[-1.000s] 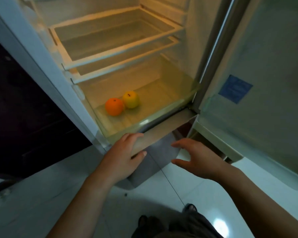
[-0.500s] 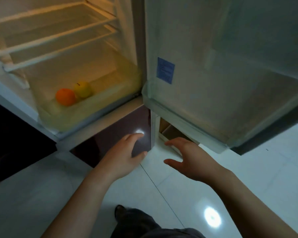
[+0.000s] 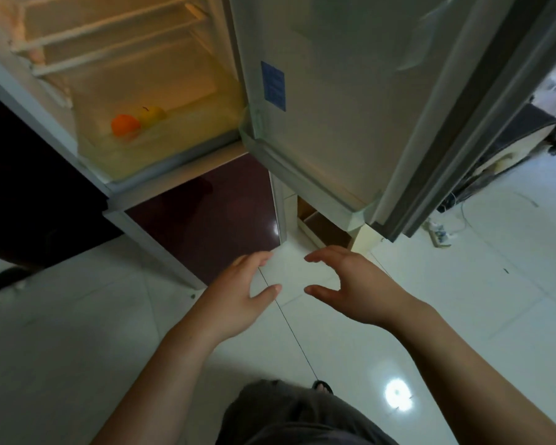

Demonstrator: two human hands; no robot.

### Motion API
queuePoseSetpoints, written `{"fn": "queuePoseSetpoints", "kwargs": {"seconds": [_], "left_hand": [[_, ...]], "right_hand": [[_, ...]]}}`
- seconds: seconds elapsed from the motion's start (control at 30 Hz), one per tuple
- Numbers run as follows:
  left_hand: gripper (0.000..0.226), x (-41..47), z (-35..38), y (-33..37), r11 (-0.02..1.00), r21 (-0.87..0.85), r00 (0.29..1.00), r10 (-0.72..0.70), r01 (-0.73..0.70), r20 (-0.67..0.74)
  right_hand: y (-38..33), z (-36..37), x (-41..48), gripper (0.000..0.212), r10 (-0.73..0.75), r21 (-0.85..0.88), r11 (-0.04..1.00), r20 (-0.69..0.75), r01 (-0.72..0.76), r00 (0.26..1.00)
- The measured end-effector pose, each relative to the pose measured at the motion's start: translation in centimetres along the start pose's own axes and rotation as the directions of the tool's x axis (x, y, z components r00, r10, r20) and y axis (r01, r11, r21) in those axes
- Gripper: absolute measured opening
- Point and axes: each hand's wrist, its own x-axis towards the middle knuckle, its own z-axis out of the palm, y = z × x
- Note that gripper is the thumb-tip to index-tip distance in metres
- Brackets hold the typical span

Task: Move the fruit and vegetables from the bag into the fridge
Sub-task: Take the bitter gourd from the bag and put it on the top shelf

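The fridge [image 3: 161, 184] stands open at upper left, with its door [image 3: 334, 101] swung out in the middle of the view. An orange [image 3: 125, 124] and a yellow fruit [image 3: 153, 114] lie side by side in the clear bottom drawer [image 3: 126, 159]. My left hand [image 3: 238, 290] and my right hand [image 3: 353, 284] hover over the white floor in front of the fridge, below the drawer. Both hold nothing, with fingers loosely spread and facing each other. No bag is in view.
A dark red lower fridge door [image 3: 206, 213] sits under the open compartment. A low wooden shelf [image 3: 321, 226] is behind the door's bottom corner. A power strip with cables [image 3: 440, 236] lies on the floor at right. My foot [image 3: 323, 387] and trouser leg are below.
My view has swung right and pulled back from the fridge. Both hands have drawn away from the drawer's front edge and now hang over the floor, still holding nothing.
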Motion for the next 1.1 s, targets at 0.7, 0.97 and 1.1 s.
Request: {"fn": "queuePoseSetpoints", "kwargs": {"seconds": [0.7,0.97,1.1], "left_hand": [[0.052,4.7,10.4,11.9,0.947,0.074,0.898,0.268,-0.312,0.348],[0.051,11.6,19.9,24.7,0.885,0.141,0.842,0.358,-0.444,0.404],[0.047,16.2,24.4,31.3,0.854,0.158,0.815,0.396,-0.497,0.422]], "right_hand": [[11.8,-2.7,-13.4,0.049,0.411,0.158,0.909,-0.177,-0.386,0.894],[25.4,-10.3,-17.6,0.046,0.467,0.209,0.88,-0.227,-0.426,0.854],[31.8,-14.2,-19.7,0.045,0.494,0.209,0.867,-0.257,-0.452,0.831]]}}
